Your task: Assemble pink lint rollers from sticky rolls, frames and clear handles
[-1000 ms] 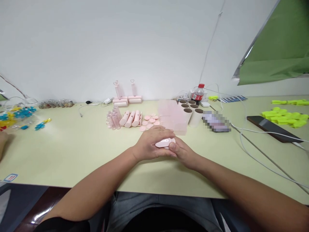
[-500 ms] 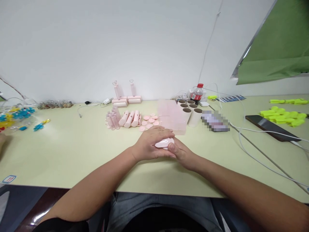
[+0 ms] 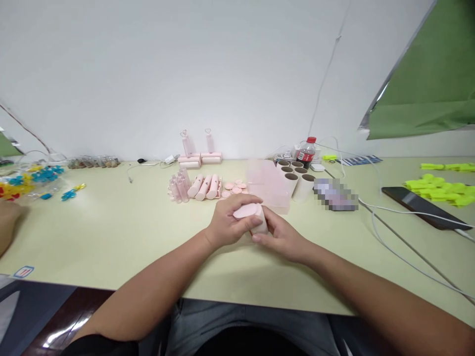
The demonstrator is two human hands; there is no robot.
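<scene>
We see one pale table [image 3: 129,237] across the view and one green cloth [image 3: 426,94], cut off at the upper right. Another person's arm [image 3: 8,225] is cropped by the left edge. We count one translucent pink box [image 3: 265,180], its near edge close to our hands. Our left hand [image 3: 227,225] is closed on one pale pink piece [image 3: 246,211], thumb across its front and fingers over its far side; our right hand [image 3: 282,240] is partly curled, gripping the right end. They hide much of the piece, and we cannot tell whether it touches the table. Beyond, we count one dark phone [image 3: 421,205], one red-capped bottle [image 3: 306,154], six open tubes [image 3: 304,190], three pink cylinders [image 3: 204,189] side by side, and two upright slim holders [image 3: 210,142] with heart-shaped loops. The clustered clear pink tubes [image 3: 178,188] overlap too much to count, as do the small pink discs [image 3: 235,188], partly behind our left hand.
</scene>
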